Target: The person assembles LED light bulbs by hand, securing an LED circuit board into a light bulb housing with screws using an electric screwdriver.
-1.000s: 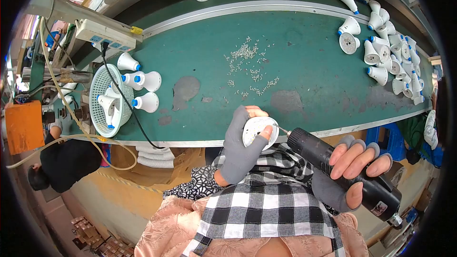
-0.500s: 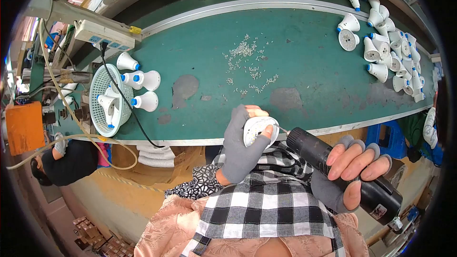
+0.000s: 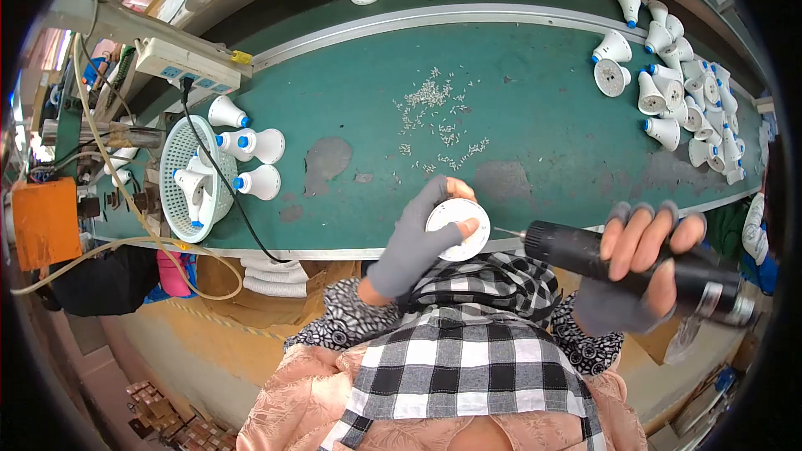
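From here I can't read the pale label (image 3: pixel 712 296) on the driver (image 3: pixel 568 246) the right hand (image 3: pixel 637 244) wraps. The left hand's (image 3: pixel 415 242) fingers pinch a white lamp (image 3: pixel 461 210) by the scuffed green bench's (image 3: pixel 551 117) near edge.

Black power driver (image 3: pixel 576 250) in right hand (image 3: pixel 638 242)
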`<state>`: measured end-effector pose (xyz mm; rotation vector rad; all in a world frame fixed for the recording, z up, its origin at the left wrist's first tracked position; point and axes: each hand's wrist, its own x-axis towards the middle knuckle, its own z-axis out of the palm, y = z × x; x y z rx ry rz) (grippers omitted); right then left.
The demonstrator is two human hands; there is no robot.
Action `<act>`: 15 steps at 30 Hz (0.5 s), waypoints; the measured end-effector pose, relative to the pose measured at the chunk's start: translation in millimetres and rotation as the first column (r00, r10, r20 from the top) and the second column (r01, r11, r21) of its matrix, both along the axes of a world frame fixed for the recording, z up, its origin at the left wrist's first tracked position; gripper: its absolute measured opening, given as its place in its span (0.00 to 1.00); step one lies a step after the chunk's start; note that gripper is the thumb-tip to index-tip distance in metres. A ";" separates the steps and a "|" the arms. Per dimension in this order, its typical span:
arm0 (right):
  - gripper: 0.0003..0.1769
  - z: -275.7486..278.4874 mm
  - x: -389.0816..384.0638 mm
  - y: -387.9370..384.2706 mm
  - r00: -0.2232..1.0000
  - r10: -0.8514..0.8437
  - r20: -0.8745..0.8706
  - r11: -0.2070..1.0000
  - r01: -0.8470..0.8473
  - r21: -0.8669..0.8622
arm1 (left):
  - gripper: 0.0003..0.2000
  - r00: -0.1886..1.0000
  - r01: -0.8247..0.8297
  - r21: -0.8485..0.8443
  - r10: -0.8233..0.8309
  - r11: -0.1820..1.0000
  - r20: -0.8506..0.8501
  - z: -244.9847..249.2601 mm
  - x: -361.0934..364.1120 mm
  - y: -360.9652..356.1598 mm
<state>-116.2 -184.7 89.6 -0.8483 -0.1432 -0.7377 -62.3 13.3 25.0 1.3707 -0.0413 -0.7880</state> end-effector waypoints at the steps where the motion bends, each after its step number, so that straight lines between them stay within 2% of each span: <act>1: 0.17 0.9 3.2 -3.1 1.000 -0.005 -0.023 0.997 0.007 0.071 | 0.16 0.998 0.021 -0.070 -0.025 0.997 -0.053 0.8 5.3 3.5; 2: 0.21 -0.4 3.1 -7.6 0.970 0.050 -0.239 0.999 -0.049 0.010 | 0.19 0.995 0.102 -0.084 -0.103 0.991 -0.001 -4.5 9.8 7.6; 3: 0.25 -2.3 7.8 -1.7 0.896 0.029 -0.444 0.990 -0.086 -0.108 | 0.21 0.990 0.138 -0.108 -0.142 0.984 -0.023 -2.5 14.0 9.3; 5: 0.27 -18.8 14.6 -3.4 0.717 0.186 -0.672 0.882 -0.423 -0.208 | 0.25 0.972 0.216 -0.160 -0.228 0.963 -0.060 1.5 23.1 9.7; 6: 0.27 -26.8 17.1 0.4 0.674 0.246 -0.697 0.840 -0.507 -0.194 | 0.30 0.956 0.294 -0.127 -0.291 0.947 0.042 -5.3 28.7 9.6; 7: 0.26 -33.2 19.2 5.9 0.624 0.300 -0.722 0.790 -0.587 -0.179 | 0.30 0.965 0.264 -0.196 -0.259 0.944 0.053 -8.3 32.7 7.8; 9: 0.27 -40.4 19.3 17.6 0.609 0.383 -0.695 0.852 -0.523 0.012 | 0.31 0.979 0.202 -0.332 -0.192 0.921 0.062 -11.1 38.4 1.6; 10: 0.27 -42.2 19.0 23.6 0.604 0.425 -0.674 0.867 -0.486 0.110 | 0.27 0.997 0.032 -0.323 -0.005 0.946 0.083 -5.1 34.1 -2.4; 13: 0.27 -43.8 19.4 40.2 0.631 0.376 -0.679 0.925 -0.302 0.231 | 0.22 0.901 -0.160 -0.082 0.180 0.984 0.395 -5.4 19.4 -26.8; 14: 0.26 -48.8 18.8 48.8 0.713 0.325 -0.621 0.946 -0.256 0.201 | 0.23 0.888 -0.264 -0.090 0.278 0.960 0.367 2.2 6.8 -34.7; 15: 0.26 -55.5 17.6 51.4 0.701 0.351 -0.620 0.935 -0.298 0.192 | 0.24 0.931 -0.284 -0.130 0.305 0.950 0.201 4.2 2.8 -33.8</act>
